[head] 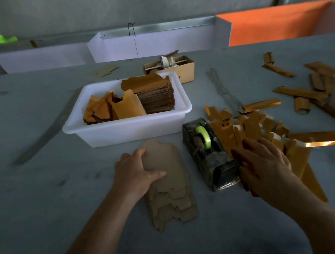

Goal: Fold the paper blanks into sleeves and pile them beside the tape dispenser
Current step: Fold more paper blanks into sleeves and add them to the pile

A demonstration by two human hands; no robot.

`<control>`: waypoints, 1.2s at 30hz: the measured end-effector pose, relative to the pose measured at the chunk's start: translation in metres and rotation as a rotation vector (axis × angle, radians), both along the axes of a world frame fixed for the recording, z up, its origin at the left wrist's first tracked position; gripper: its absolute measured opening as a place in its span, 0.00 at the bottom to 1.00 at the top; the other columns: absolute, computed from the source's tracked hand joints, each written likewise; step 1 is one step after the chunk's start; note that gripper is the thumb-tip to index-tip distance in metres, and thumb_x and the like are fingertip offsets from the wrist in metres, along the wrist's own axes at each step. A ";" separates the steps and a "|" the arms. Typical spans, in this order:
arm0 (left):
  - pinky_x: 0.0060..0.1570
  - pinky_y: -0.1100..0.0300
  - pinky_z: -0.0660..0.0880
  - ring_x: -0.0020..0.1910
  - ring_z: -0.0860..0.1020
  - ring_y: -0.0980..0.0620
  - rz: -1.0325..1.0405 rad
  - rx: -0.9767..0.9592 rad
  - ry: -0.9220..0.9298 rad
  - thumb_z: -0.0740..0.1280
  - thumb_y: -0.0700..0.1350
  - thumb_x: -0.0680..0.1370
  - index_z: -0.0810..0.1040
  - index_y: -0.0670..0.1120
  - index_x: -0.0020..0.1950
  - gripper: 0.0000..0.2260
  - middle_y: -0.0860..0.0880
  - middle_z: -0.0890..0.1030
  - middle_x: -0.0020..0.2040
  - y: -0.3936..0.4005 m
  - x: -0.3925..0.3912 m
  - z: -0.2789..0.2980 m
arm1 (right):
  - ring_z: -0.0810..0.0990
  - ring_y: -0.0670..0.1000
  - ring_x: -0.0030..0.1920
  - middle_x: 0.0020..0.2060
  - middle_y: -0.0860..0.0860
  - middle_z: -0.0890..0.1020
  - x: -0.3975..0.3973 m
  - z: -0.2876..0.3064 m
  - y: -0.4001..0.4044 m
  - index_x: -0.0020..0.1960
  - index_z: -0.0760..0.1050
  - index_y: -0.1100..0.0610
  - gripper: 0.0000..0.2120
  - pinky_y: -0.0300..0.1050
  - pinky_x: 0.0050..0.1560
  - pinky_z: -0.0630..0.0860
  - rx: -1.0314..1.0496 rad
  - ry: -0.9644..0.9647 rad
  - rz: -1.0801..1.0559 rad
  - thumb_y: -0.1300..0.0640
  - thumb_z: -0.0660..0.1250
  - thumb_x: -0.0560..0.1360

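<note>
Left hand (pixel 138 170) resting on top of the blanks (pixel 169 186), thumb over the face, fingers hooked at their left edge; right hand (pixel 264 165) spread flat on the sleeves (pixel 259 130), right of the dispenser (pixel 208 154). Long axis of blanks near-to-far (left hand nearer).

Dim, flat light with soft shadows; one bright glint flares on a gold sleeve (pixel 317 144) at the right. The right hand (pixel 264 165) smears with motion blur. Wide-angle bending curves the desk (pixel 40 190) and far wall.
</note>
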State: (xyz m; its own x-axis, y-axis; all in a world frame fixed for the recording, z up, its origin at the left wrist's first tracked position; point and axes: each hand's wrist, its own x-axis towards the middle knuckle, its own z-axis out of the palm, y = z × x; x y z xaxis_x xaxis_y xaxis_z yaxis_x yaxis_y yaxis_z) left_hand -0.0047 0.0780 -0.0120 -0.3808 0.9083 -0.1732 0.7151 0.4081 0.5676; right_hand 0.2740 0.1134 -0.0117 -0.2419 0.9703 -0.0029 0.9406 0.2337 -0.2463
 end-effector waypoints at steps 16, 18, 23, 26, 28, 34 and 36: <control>0.47 0.56 0.75 0.50 0.78 0.51 0.134 0.276 -0.024 0.74 0.46 0.72 0.74 0.49 0.63 0.21 0.50 0.80 0.51 0.000 0.004 0.008 | 0.45 0.54 0.76 0.76 0.48 0.55 0.022 -0.006 0.049 0.74 0.58 0.45 0.27 0.60 0.73 0.49 0.060 0.083 -0.060 0.45 0.59 0.77; 0.37 0.57 0.75 0.42 0.77 0.56 0.174 0.308 -0.107 0.73 0.44 0.73 0.73 0.50 0.59 0.17 0.54 0.79 0.43 0.001 0.004 0.011 | 0.51 0.55 0.76 0.74 0.51 0.61 0.020 -0.002 0.040 0.72 0.63 0.50 0.26 0.59 0.73 0.55 0.113 0.194 -0.082 0.49 0.62 0.76; 0.47 0.52 0.78 0.45 0.82 0.48 0.205 0.238 -0.624 0.73 0.42 0.72 0.81 0.47 0.45 0.04 0.49 0.85 0.40 -0.001 0.000 0.023 | 0.67 0.54 0.70 0.68 0.54 0.71 0.014 0.011 0.021 0.65 0.73 0.56 0.18 0.51 0.65 0.66 0.267 0.348 -0.134 0.56 0.65 0.76; 0.43 0.56 0.80 0.46 0.84 0.50 0.143 0.191 -0.893 0.72 0.43 0.69 0.82 0.45 0.49 0.10 0.49 0.86 0.44 -0.008 0.005 0.034 | 0.77 0.48 0.51 0.58 0.51 0.79 0.010 0.026 0.007 0.61 0.76 0.52 0.15 0.36 0.46 0.71 0.319 0.495 -0.199 0.53 0.64 0.76; 0.39 0.60 0.80 0.46 0.84 0.51 0.092 0.193 -0.981 0.71 0.44 0.67 0.82 0.44 0.50 0.13 0.47 0.86 0.46 -0.012 0.011 0.041 | 0.77 0.42 0.41 0.47 0.45 0.81 0.003 0.036 -0.005 0.59 0.77 0.48 0.15 0.34 0.38 0.69 0.272 0.667 -0.218 0.49 0.62 0.74; 0.40 0.58 0.82 0.43 0.84 0.46 -0.038 0.159 -1.138 0.72 0.44 0.65 0.83 0.39 0.48 0.14 0.40 0.85 0.47 -0.027 0.040 0.047 | 0.81 0.40 0.39 0.39 0.42 0.82 -0.042 0.049 -0.041 0.49 0.74 0.38 0.07 0.32 0.37 0.76 0.009 0.913 -0.086 0.47 0.66 0.71; 0.43 0.55 0.81 0.45 0.84 0.46 -0.101 0.146 -1.128 0.74 0.44 0.65 0.84 0.42 0.48 0.13 0.41 0.85 0.48 -0.031 0.047 0.049 | 0.80 0.39 0.39 0.36 0.41 0.82 -0.053 0.046 -0.046 0.45 0.72 0.37 0.08 0.33 0.37 0.76 -0.073 0.979 -0.074 0.48 0.68 0.70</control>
